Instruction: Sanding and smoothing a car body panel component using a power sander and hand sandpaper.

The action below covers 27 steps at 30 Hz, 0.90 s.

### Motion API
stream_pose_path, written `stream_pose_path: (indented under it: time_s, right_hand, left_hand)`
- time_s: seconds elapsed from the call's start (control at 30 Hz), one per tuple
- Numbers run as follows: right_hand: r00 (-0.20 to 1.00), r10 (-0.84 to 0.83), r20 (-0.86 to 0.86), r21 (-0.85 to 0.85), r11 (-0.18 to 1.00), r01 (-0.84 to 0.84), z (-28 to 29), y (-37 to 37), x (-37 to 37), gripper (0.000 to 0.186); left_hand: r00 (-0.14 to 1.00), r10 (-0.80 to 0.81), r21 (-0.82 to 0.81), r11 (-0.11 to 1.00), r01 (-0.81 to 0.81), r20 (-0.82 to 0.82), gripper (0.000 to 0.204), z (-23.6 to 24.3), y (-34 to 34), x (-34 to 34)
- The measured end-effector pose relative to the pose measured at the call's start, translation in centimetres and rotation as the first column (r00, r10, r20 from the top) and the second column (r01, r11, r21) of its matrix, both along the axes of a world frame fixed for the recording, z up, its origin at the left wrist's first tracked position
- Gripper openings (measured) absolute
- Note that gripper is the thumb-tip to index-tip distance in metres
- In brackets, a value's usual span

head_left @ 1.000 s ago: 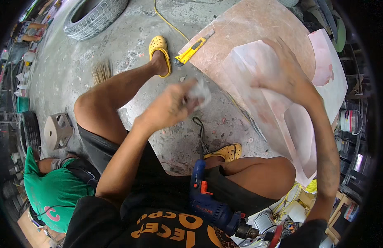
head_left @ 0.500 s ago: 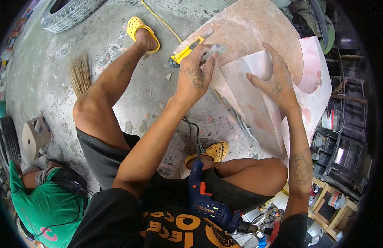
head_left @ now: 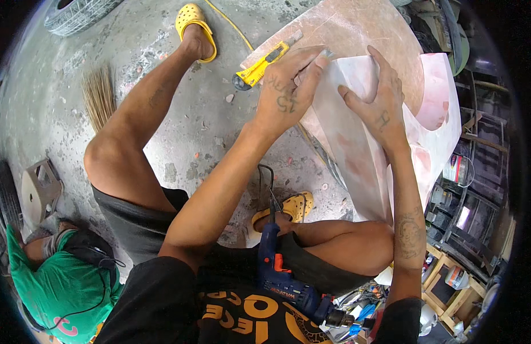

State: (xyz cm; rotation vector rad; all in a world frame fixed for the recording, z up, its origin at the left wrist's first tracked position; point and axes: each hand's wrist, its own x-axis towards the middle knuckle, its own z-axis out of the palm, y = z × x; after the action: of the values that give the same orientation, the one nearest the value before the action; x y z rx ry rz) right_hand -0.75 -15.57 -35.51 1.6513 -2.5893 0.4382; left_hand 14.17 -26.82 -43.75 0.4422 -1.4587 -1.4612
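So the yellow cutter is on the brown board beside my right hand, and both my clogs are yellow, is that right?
Not quite: the head view shows the yellow cutter beside your left hand, not your right hand, which is at the pale panel. The cutter is on the brown board, and both clogs are yellow, as you said.

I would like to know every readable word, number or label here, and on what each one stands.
I do not copy the wording; this is where it stands:
Black shirt: large orange lettering, legible in part.
Blue drill: small lettering along its body.
Left hand: dark inked characters.
Right hand: a dark inked character.
Green shirt: a pink mark like a letter.
Container with handle: label too small to read.
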Motion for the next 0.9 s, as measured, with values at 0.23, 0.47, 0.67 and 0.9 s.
stream_pose_path:
  time_s: [0.23,0.47,0.67,0.9]
  right_hand:
    - [1.0,-0.007,0.017,-0.012,1.0,0.007,-0.2,-0.1,-0.1,0.098]
    - [0.999,0.001,0.032,-0.02,1.0,-0.001,-0.1,-0.1,-0.4,0.095]
    - [1.0,-0.005,0.027,-0.001,1.0,0.005,-0.1,-0.1,-0.4,0.094]
    - [1.0,0.002,0.005,-0.009,1.0,-0.002,-0.3,0.2,-0.3,0.092]
  left_hand:
    - [0.988,-0.083,0.057,0.995,0.076,0.133,0.04,0.8,-0.5,0.8]
    - [0.996,-0.066,0.063,0.996,0.063,0.06,0.038,2.6,0.1,0.9]
    - [0.982,-0.105,0.048,0.994,0.099,0.16,0.041,2.2,-0.3,1.1]
    - [0.984,-0.092,0.025,0.996,0.09,0.153,0.042,2.2,-0.5,1.1]
